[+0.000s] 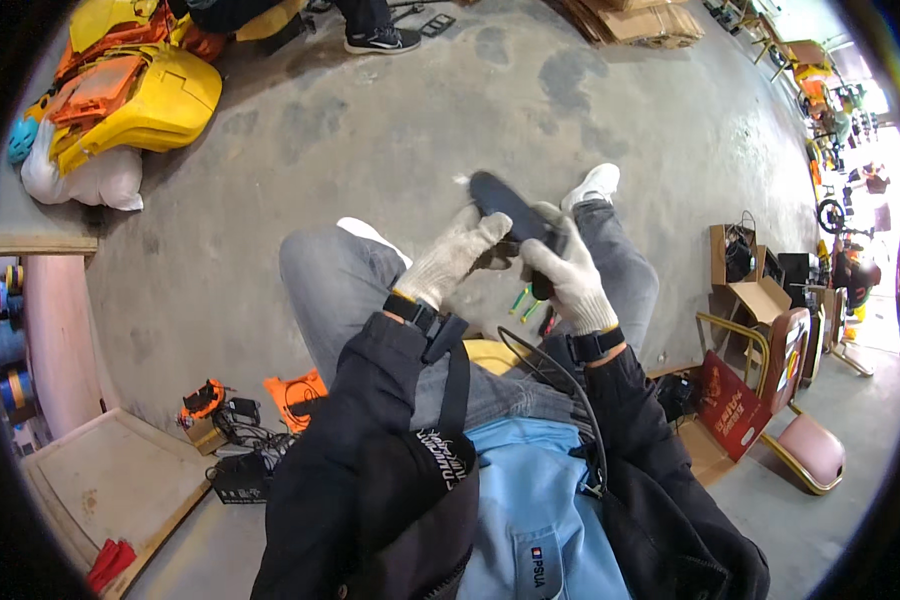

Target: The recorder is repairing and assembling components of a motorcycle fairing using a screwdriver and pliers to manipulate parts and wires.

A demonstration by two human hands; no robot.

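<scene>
Between my knees, both hands in pale knitted work gloves hold a long black part with a rounded far end (502, 208); its exact kind does not show. My left hand (448, 262) is closed on its left side, thumb laid along the top. My right hand (572, 278) grips the near right end, where dark pieces show between the fingers and are partly hidden. Below the hands, on the floor, lie a tool with green-yellow handles (522, 302) and a red-handled tool (548, 320), partly covered by my right wrist.
Yellow and orange plastic shells (160, 95) are piled at the far left, near another person's black shoe (382, 39). Flattened cardboard (640, 22) lies far off. At right stand open boxes (760, 290) and a chair (808, 450); at lower left, a wooden board (110, 490) and tangled cables (255, 435).
</scene>
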